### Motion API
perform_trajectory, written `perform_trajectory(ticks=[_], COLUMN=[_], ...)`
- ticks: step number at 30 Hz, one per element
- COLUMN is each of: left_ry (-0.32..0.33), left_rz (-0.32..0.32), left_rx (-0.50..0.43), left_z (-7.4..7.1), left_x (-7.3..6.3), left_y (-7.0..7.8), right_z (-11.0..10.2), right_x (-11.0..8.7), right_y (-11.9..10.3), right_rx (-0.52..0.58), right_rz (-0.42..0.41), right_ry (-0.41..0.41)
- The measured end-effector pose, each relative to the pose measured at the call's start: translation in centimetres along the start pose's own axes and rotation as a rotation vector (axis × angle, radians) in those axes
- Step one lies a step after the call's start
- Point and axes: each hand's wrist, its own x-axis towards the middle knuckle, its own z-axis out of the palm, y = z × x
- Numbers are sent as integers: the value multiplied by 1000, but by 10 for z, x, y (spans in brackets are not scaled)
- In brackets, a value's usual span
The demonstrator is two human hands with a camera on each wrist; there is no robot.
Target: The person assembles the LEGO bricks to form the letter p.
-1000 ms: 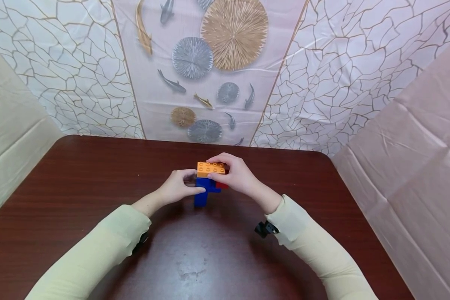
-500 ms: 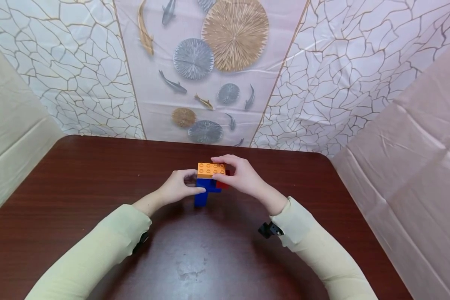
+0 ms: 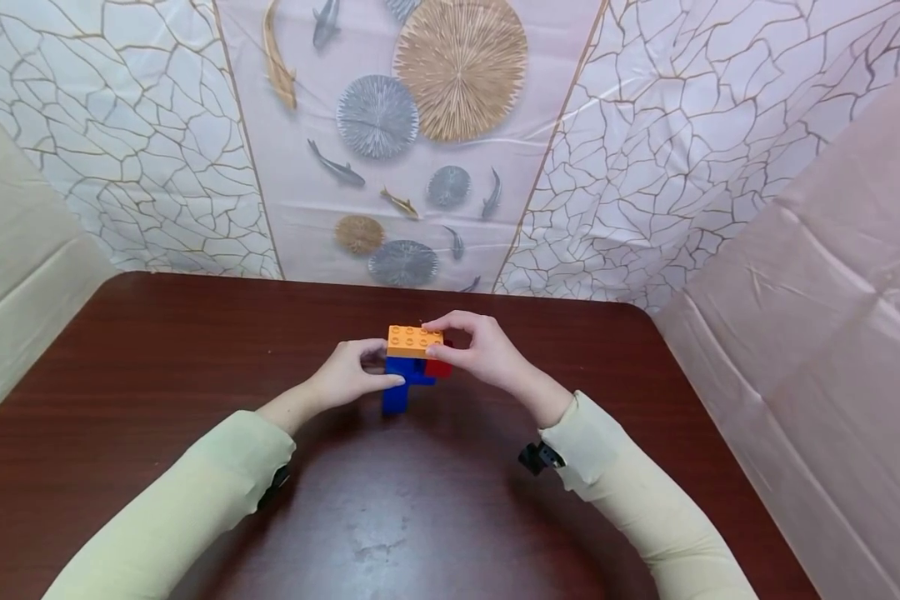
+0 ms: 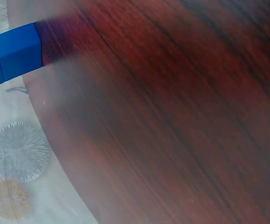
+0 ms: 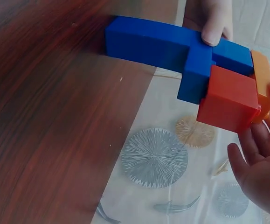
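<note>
A stack of blue toy building bricks [image 3: 395, 398] stands upright on the table. My left hand [image 3: 342, 375] grips it from the left, its thumb lying across the front; the right wrist view also shows that thumb on the blue bricks [image 5: 146, 43]. An orange studded brick [image 3: 401, 342] lies across the top. At its right end, my right hand [image 3: 486, 348] pinches it between thumb and fingers. Below that end sits a red brick [image 5: 229, 98], beside the blue ones. In the left wrist view only the lower blue bricks [image 4: 20, 51] and a sliver of the hand show.
The dark brown wooden table [image 3: 375, 525] stretches out on all sides of the stack. Behind it hangs a patterned cloth backdrop [image 3: 405, 158] with fish and round motifs. Pale cloth walls [image 3: 810, 333] close off the sides.
My right hand has slid slightly to the right along the orange brick, baring more studs and more of the red brick. The left hand keeps its grip. The head view has shifted a little.
</note>
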Motion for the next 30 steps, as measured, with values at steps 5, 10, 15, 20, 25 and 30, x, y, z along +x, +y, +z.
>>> perform_trajectory(ticks=[5,10,15,20,25,30], left_ry=[-3,0,0,4,4,2], left_rz=[11,26,33,43,35,30], left_rx=[-13,-21,-5,4,1,2], left_z=[2,3,1,0,-2,-3], left_x=[0,2,2,1,1,1], left_y=[1,-3,-4,-3,-3,-2], right_z=[4,12,18,20,19,17], right_x=[0,5,13,17,18,18], right_y=[-1,-7,-12,-15,-16,-16], right_rx=[57,84,0,-45,-93,-99], right_rz=[28,3,-73,-84,-109,-94], right_ry=[-19,-26,-1,2,-14,-31])
